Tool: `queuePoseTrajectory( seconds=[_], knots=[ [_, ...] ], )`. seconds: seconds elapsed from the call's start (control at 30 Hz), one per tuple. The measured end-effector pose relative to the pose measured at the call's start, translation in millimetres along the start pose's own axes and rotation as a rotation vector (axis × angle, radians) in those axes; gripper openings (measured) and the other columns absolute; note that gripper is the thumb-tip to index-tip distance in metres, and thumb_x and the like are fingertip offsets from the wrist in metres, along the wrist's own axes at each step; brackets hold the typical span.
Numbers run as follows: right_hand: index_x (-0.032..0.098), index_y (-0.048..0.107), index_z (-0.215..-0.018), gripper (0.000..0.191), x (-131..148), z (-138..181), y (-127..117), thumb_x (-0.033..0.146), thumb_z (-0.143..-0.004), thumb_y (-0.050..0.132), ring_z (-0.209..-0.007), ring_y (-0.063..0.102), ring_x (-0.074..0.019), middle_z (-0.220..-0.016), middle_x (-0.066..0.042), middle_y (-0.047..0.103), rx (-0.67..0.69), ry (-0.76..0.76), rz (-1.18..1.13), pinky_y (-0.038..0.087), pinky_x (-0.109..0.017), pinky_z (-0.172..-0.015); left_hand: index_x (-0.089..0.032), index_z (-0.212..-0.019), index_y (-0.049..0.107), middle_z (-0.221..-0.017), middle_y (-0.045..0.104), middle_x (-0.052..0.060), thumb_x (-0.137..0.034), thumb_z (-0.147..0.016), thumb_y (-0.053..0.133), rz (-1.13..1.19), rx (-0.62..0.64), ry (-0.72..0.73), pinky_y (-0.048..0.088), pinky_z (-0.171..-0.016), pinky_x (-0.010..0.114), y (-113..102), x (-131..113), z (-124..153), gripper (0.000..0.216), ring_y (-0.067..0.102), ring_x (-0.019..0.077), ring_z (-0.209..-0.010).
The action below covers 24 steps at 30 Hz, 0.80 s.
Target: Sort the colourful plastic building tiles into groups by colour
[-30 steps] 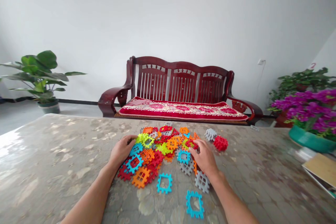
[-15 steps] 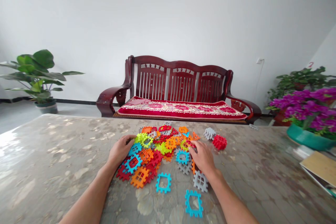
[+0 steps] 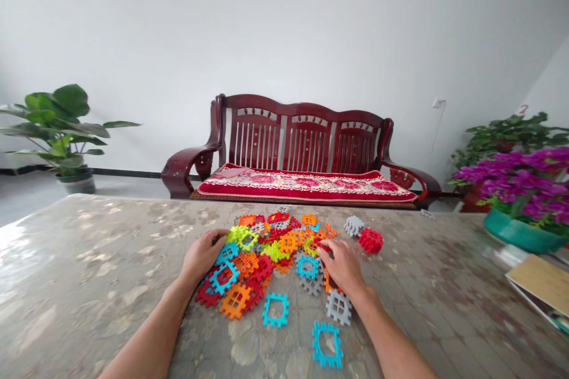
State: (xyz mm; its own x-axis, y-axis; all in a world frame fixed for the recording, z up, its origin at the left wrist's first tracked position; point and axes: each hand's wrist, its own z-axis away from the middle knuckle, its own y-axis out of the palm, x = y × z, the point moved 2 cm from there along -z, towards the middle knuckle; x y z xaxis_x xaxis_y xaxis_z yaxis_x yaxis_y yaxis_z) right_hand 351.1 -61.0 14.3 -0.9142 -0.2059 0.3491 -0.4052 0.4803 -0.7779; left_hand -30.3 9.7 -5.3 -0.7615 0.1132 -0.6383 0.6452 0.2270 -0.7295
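Observation:
A loose heap of toothed plastic building tiles lies before me, in orange, red, blue, grey and yellow-green. My left hand point(image 3: 205, 253) rests at the heap's left edge, thumb and forefinger apart. Its fingertips touch or nearly touch a yellow-green tile point(image 3: 240, 235), just above a blue window tile point(image 3: 227, 253). On the heap's right side, my right hand point(image 3: 341, 262) has its fingertips closed on a red tile point(image 3: 320, 244), mostly hidden. Below that hand are a blue square frame point(image 3: 307, 267) and a grey window tile point(image 3: 338, 307). An orange tile point(image 3: 235, 301) lies at the front.
Two blue frames point(image 3: 275, 310) point(image 3: 328, 344) lie apart nearer me. A grey stack point(image 3: 354, 225) and a red stack point(image 3: 370, 240) stand right of the heap. Purple flowers in a green pot point(image 3: 522, 232) and a box point(image 3: 542, 282) are at the table's right. A wooden bench point(image 3: 306, 136) stands beyond.
The view has shifted very slightly. Both hands stay at nearly the same places by the heap, and the tiles show no clear movement.

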Motion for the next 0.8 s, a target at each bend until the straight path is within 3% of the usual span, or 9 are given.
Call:
queuePoseTrajectory(
  seconds=[0.27,0.47,0.63,0.8],
  knots=[
    [0.023,0.07,-0.104,0.027,-2.7,-3.7,-4.1,0.033,-0.08,0.061,-0.101,0.063,-0.0268,-0.106,-0.007,0.072,-0.119,0.006,-0.072,0.047,-0.042,-0.092,-0.026,-0.104,0.071,-0.108,0.075,0.001,-0.042,-0.082,0.045,-0.004,0.002,-0.011,0.048,-0.091,0.029,-1.4,-1.7,0.4,0.038,0.066,0.0217,-0.103],
    [0.018,0.066,-0.11,0.034,-32.3,-16.1,-34.1,0.035,-0.082,0.056,-0.112,0.058,-0.026,-0.118,-0.013,0.067,-0.401,0.014,-0.079,0.042,-0.044,-0.1,-0.024,-0.103,0.072,-0.109,0.075,0.002,-0.041,-0.081,0.045,-0.021,0.014,0.0,0.048,-0.09,0.029,-3.1,-3.2,0.3,0.039,0.067,0.022,-0.101],
    [0.016,0.066,-0.113,0.044,-79.5,-17.9,-60.3,0.042,-0.079,0.054,-0.103,0.059,-0.0284,-0.113,-0.014,0.069,-0.493,0.225,0.011,0.042,-0.043,-0.095,-0.025,-0.103,0.072,-0.109,0.074,0.002,-0.043,-0.081,0.045,-0.016,0.008,0.009,0.049,-0.091,0.029,-1.2,1.2,-1.7,0.039,0.067,0.0215,-0.101],
    [0.019,0.066,-0.119,0.055,-110.8,-6.4,-64.0,0.049,-0.075,0.054,-0.099,0.06,-0.0305,-0.111,-0.012,0.07,-0.418,0.487,0.081,0.044,-0.043,-0.089,-0.024,-0.104,0.071,-0.11,0.074,0.002,-0.045,-0.082,0.045,0.013,0.008,0.018,0.048,-0.095,0.029,3.6,9.8,-4.2,0.04,0.066,0.0212,-0.102]
  ],
)
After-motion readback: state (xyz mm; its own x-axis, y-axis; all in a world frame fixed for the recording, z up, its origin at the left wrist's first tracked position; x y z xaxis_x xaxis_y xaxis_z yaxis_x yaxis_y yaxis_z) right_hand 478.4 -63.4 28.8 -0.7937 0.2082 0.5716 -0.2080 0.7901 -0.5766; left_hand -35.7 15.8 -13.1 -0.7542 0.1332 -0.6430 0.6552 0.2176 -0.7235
